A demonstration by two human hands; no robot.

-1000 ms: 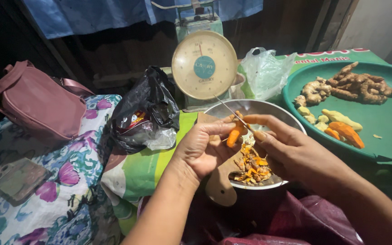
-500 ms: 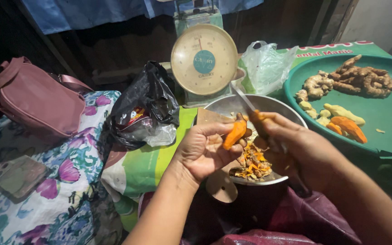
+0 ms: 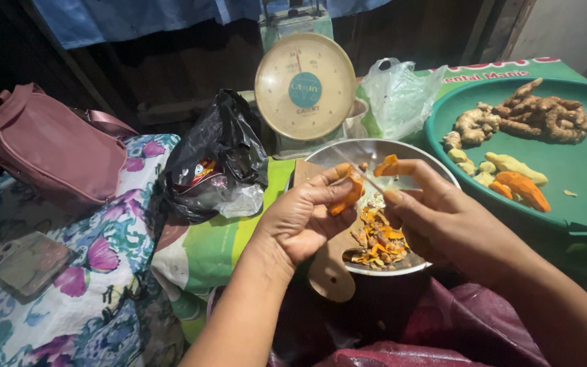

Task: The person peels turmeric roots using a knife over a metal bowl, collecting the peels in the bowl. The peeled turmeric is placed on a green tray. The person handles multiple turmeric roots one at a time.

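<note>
- Nearest the camera, the left hand (image 3: pixel 300 221) pinched an orange root piece (image 3: pixel 346 197) between thumb and curled fingers, holding it above the metal bowl (image 3: pixel 334 153).
- The right hand (image 3: pixel 443 214) sat just beside it, fingers bent around a thin knife (image 3: pixel 361 175) whose blade touched the root piece; the thumb tip was stained orange.
- Under both hands, orange peelings (image 3: pixel 377 239) lay heaped in the bowl, and a wooden board (image 3: pixel 331 272) stuck out from beneath the bowl's near rim.
- To the left, a phone (image 3: pixel 27 260) lay on a flowered cloth (image 3: pixel 96 299), well apart from the hands.
- A black plastic bag (image 3: pixel 215 153) slumped just left of the bowl, and a pink handbag (image 3: pixel 52 146) stood farther left.
- On the right, a green tray (image 3: pixel 579 177) held peeled pieces (image 3: pixel 511 180) near its front and unpeeled brown roots (image 3: pixel 531 115) behind them.
- Farthest back stood a round-dial kitchen scale (image 3: pixel 305 88), with a clear plastic bag (image 3: pixel 399 95) beside it.
</note>
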